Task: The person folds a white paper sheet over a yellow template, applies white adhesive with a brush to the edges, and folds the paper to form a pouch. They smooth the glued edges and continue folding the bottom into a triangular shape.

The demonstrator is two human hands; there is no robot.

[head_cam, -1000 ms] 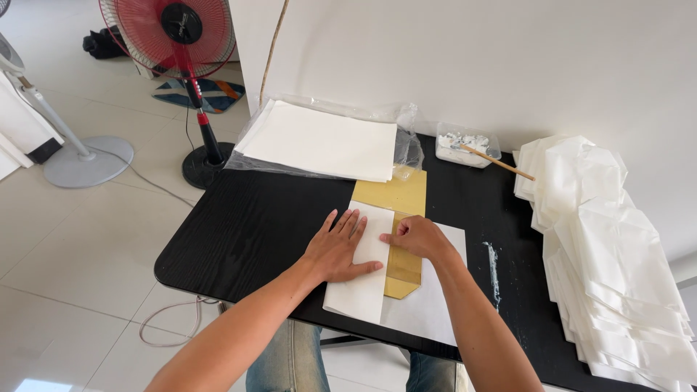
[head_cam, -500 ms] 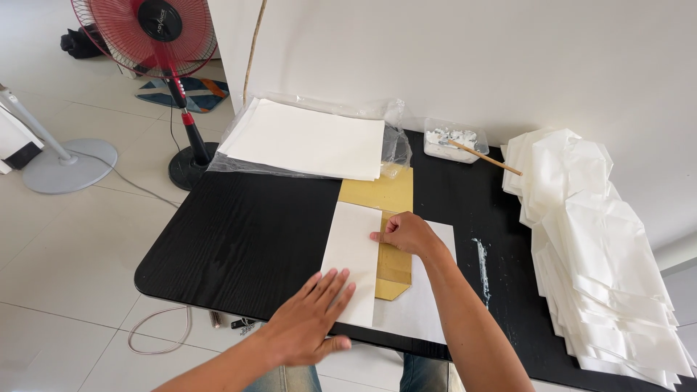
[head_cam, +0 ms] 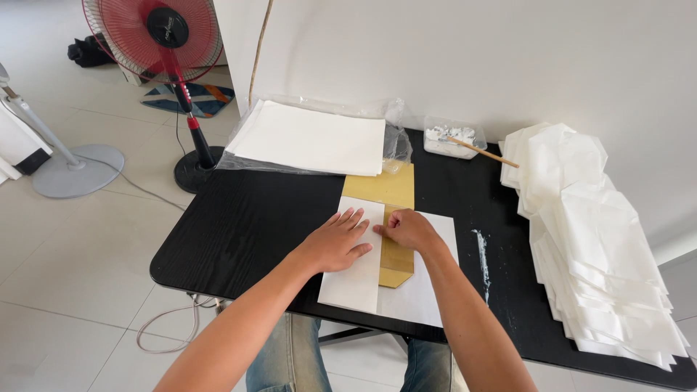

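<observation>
Paper folding fills the middle of the black tabletop [head_cam: 247, 225]: a white paper sheet [head_cam: 425, 294] lies near the front edge with a yellow cardboard template [head_cam: 385, 192] on top of it, the template's far end reaching beyond the sheet toward the wall. The sheet's left part is turned over the template as a folded flap [head_cam: 353, 279]. The left hand [head_cam: 335, 243] rests flat on that flap, fingers spread and extended, gripping nothing. The right hand [head_cam: 408, 229], just beside it and touching or nearly touching its fingertips, is curled with its fingertips pressed at the flap's edge on the template; whether it pinches the paper cannot be told. Behind them, a stack of white sheets [head_cam: 308, 138] sits on a clear plastic wrapper [head_cam: 396, 141]. Near the wall stands a small clear tub of white paste [head_cam: 451, 136] with a wooden stick [head_cam: 483, 152] leaning out. A smear of paste [head_cam: 481, 254] marks the tabletop right of the sheet, and a pile of folded white paper bags [head_cam: 595, 239] covers the right side. A red standing fan [head_cam: 156, 33] is on the floor.
</observation>
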